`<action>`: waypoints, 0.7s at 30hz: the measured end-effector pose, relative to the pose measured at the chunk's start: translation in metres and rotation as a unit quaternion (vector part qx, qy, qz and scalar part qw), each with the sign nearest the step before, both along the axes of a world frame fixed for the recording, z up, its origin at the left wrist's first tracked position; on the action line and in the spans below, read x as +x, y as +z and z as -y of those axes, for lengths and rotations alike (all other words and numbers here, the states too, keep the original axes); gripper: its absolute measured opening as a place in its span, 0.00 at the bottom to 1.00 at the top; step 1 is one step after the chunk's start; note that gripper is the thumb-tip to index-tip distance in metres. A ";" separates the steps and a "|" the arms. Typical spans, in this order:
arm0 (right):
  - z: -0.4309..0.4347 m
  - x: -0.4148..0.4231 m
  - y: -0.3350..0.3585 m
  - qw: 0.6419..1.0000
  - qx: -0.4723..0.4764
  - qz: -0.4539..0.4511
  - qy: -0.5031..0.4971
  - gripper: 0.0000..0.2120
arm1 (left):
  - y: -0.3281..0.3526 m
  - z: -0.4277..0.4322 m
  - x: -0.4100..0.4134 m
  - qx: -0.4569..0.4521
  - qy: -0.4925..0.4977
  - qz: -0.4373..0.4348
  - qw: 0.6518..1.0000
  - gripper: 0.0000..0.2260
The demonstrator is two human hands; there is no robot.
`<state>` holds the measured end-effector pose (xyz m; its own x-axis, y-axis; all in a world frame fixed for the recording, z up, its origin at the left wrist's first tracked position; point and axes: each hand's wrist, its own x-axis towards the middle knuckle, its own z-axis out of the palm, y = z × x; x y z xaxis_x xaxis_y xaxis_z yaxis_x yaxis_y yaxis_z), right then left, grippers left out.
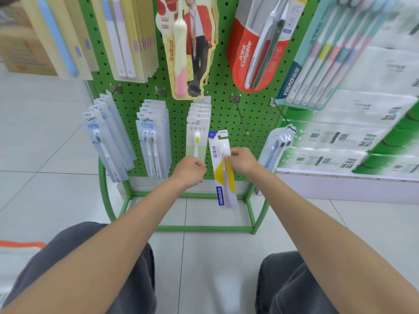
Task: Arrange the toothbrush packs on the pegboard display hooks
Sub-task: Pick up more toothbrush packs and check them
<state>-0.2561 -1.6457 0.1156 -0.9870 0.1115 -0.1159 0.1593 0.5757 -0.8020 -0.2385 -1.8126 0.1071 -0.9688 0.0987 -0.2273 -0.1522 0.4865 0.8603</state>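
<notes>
My right hand pinches a white, yellow and blue toothbrush pack and holds it upright in front of the green pegboard. The pack's hang hole sits below and left of a bare metal hook. My left hand is curled beside the pack, at the bottom of a row of white packs; I cannot tell whether it holds anything. More packs hang at the lower left and lower middle.
A single blue pack hangs on the hook at the lower right. Larger packs, one red, fill the upper rows. The green stand frame rests on the tiled floor. Stacked tissue boxes stand to the right. My knees are below.
</notes>
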 end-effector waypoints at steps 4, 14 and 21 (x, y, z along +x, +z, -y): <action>0.008 0.011 -0.007 0.996 -0.076 0.035 0.009 0.10 | 0.001 0.000 -0.001 0.012 -0.014 -0.009 1.000 0.17; 0.008 0.045 0.010 0.993 -0.114 0.006 0.013 0.01 | -0.005 -0.007 0.014 0.052 -0.095 -0.044 0.993 0.08; -0.002 0.055 0.032 0.980 -0.182 -0.066 -0.036 0.10 | 0.011 -0.003 0.016 0.055 -0.127 -0.055 0.989 0.08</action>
<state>-0.2016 -1.6438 0.1473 -0.9873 0.1557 -0.0319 0.0689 0.2386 -0.9687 -0.2226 -1.8099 0.1183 -0.9281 0.3598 -0.0955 0.0604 0.3988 0.9150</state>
